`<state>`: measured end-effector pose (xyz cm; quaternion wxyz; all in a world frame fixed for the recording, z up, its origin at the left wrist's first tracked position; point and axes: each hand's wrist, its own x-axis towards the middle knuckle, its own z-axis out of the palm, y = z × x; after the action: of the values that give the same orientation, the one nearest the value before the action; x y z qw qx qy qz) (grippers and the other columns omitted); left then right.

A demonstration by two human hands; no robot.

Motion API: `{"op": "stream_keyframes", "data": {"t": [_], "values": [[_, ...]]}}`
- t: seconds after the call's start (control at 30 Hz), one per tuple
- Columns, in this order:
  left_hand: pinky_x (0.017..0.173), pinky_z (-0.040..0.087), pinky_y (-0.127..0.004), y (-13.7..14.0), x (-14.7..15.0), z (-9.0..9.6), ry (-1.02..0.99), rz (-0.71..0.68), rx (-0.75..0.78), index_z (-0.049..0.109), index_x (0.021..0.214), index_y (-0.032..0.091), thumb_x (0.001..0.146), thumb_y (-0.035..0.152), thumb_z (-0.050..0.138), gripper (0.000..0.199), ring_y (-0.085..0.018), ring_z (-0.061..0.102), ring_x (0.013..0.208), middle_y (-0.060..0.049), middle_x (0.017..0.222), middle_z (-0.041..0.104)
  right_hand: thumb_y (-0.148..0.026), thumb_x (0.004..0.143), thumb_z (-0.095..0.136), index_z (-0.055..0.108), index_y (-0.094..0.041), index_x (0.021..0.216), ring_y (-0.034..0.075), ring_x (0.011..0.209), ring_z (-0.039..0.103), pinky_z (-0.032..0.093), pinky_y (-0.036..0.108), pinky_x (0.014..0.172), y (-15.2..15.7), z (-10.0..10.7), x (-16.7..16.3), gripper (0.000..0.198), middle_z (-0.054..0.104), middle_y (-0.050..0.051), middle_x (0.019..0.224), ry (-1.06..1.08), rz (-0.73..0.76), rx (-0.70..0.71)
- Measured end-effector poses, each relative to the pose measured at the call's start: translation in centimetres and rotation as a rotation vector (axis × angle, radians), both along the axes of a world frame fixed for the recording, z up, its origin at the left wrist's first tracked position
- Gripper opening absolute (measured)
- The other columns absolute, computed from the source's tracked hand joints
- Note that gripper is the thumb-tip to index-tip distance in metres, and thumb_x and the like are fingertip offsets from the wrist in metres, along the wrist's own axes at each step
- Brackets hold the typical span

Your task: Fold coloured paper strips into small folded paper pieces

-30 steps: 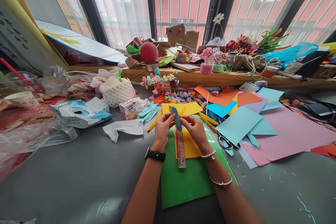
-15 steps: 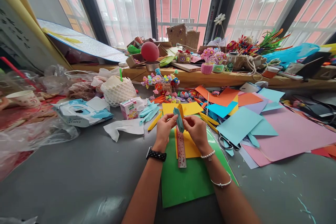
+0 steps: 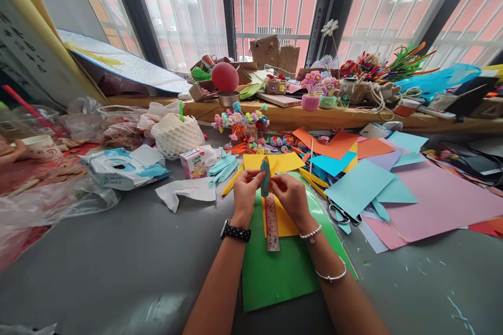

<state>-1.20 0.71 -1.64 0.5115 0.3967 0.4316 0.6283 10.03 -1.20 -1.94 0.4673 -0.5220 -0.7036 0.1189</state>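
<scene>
A narrow folded light-blue paper piece (image 3: 265,177) stands nearly upright between my hands, above the green mat. My left hand (image 3: 245,193) pinches its left side with thumb and fingertips. My right hand (image 3: 291,198) is closed at its right side, where some folded yellow paper shows behind the blue; which layer these fingers grip is partly hidden. Below the hands a pink patterned ruler (image 3: 271,225) lies on a yellow paper sheet (image 3: 288,222), over the green mat (image 3: 281,272). Folded yellow strips (image 3: 231,181) and folded blue strips (image 3: 223,166) lie to the left.
Scissors (image 3: 338,214) lie right of the mat beside blue sheets (image 3: 359,186) and a large pink sheet (image 3: 440,199). At left are a wet-wipe pack (image 3: 123,167), a small carton (image 3: 193,162) and a netted coconut (image 3: 178,136). Another person's hand (image 3: 11,153) shows at the far left edge.
The blue folded piece has turned more upright and edge-on, and less of the yellow behind it shows. My hands have shifted only slightly; the other person's hand reaches further into view.
</scene>
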Motion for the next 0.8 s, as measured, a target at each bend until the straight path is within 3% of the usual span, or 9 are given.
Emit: {"op": "stream_keyframes", "data": {"t": [0.43,0.63,0.8], "values": [[0.052,0.038,-0.020,0.0,0.3,-0.2,0.063,0.027,0.036,0.056,0.063,0.013,0.052,0.035,0.069,0.027,-0.007,0.050,0.052,0.002,0.059,0.056,-0.038,0.077,0.046,0.057,-0.018,0.070,0.016,0.058,0.055,0.042,0.026,0.054,0.0,0.0,-0.2,0.024,0.061,0.005,0.067,0.046,0.054,-0.045],[0.051,0.037,-0.018,-0.2,0.1,0.2,0.046,-0.064,-0.030,0.056,0.065,0.013,0.050,0.032,0.071,0.028,-0.006,0.050,0.052,0.002,0.060,0.056,-0.039,0.075,0.049,0.056,-0.018,0.070,0.016,0.056,0.056,0.043,0.026,0.054,0.2,-0.1,-0.1,0.023,0.061,0.004,0.064,0.235,0.079,-0.125],[0.060,0.044,-0.022,-0.4,-0.1,0.8,-0.076,-0.223,-0.065,0.060,0.084,0.017,0.053,0.030,0.070,0.035,-0.012,0.057,0.068,-0.002,0.081,0.062,-0.038,0.075,0.048,0.056,-0.017,0.069,0.015,0.055,0.055,0.043,0.025,0.054,0.3,0.1,0.3,0.023,0.060,0.004,0.063,0.337,0.076,-0.158]]}}
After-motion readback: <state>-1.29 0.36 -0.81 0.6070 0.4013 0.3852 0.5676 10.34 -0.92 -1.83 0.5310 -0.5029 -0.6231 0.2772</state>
